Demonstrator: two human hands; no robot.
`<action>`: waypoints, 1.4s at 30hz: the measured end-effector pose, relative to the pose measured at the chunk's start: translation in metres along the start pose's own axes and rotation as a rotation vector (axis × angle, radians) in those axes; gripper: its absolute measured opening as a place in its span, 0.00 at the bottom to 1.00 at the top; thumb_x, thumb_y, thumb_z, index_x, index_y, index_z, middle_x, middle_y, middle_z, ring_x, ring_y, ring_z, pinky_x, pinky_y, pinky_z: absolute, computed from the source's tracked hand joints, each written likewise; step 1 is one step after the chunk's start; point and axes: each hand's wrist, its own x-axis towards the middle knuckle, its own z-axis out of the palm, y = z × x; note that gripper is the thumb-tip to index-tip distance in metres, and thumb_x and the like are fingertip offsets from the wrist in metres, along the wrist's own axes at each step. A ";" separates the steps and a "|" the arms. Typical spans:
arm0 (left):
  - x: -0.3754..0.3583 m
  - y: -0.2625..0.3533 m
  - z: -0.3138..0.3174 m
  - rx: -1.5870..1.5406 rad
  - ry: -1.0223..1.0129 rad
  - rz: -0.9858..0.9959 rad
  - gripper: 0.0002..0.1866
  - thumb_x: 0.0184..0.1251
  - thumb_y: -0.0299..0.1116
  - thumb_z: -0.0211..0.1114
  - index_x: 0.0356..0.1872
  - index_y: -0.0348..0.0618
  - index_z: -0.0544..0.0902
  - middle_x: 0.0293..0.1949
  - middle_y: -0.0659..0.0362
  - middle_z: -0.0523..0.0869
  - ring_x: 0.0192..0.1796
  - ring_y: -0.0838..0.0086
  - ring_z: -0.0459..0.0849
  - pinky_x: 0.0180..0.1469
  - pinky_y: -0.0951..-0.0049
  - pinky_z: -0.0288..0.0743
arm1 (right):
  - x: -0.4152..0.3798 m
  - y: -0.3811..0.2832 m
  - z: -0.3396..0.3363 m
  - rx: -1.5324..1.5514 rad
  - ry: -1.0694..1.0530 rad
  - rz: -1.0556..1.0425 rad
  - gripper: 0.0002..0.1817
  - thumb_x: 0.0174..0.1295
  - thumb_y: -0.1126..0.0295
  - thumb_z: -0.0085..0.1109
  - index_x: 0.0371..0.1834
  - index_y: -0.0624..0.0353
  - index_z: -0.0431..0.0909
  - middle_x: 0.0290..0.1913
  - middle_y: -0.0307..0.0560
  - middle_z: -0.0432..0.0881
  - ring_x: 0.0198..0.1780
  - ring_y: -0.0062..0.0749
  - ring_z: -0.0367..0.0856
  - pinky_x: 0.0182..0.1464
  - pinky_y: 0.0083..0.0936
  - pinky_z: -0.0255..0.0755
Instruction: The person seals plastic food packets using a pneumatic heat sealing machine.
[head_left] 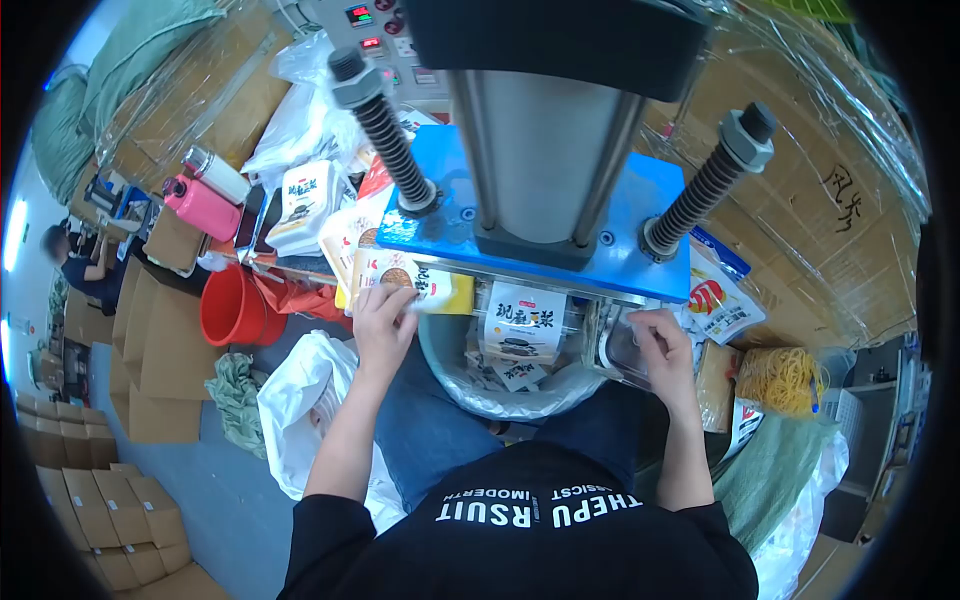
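Observation:
Under the blue plate (620, 220) of a press, a white printed pouch (524, 322) hangs above a lined bin (500, 402) that holds more such pouches. My left hand (386, 322) is closed on a yellow and white printed pouch (436, 286) at the left edge of the press. At the right edge, my right hand (664, 350) has its fingers bent beside a clear-looking frame or tray (622, 345); whether it grips anything is hard to make out.
Stacked pouches (302, 205), a pink bottle (202, 204) and a red bucket (238, 306) are at the left. Yellow rubber bands (780, 380) lie at the right. Spring posts (700, 185) flank the press. A person (90, 270) is far left.

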 end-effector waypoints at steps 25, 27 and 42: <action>-0.038 0.109 0.016 -1.415 -0.497 -0.913 0.10 0.65 0.26 0.66 0.42 0.29 0.85 0.37 0.55 0.88 0.39 0.78 0.85 0.43 0.76 0.79 | 0.003 -0.054 0.038 0.069 -0.190 0.069 0.22 0.62 0.74 0.62 0.61 0.62 0.75 0.42 0.46 0.83 0.35 0.23 0.79 0.37 0.20 0.74; -0.018 0.108 0.021 -1.472 -0.382 -1.002 0.10 0.66 0.25 0.64 0.43 0.26 0.83 0.39 0.51 0.88 0.38 0.74 0.86 0.43 0.74 0.80 | 0.009 -0.041 0.018 -0.039 -0.157 0.000 0.18 0.62 0.74 0.61 0.57 0.62 0.77 0.40 0.44 0.83 0.31 0.21 0.77 0.35 0.19 0.72; 0.033 0.027 0.005 -0.286 -0.030 -0.325 0.20 0.63 0.38 0.70 0.52 0.38 0.82 0.49 0.50 0.85 0.50 0.61 0.83 0.54 0.61 0.75 | 0.014 0.014 0.008 -0.353 0.084 -0.082 0.08 0.61 0.78 0.57 0.43 0.65 0.78 0.36 0.58 0.79 0.37 0.54 0.80 0.40 0.36 0.74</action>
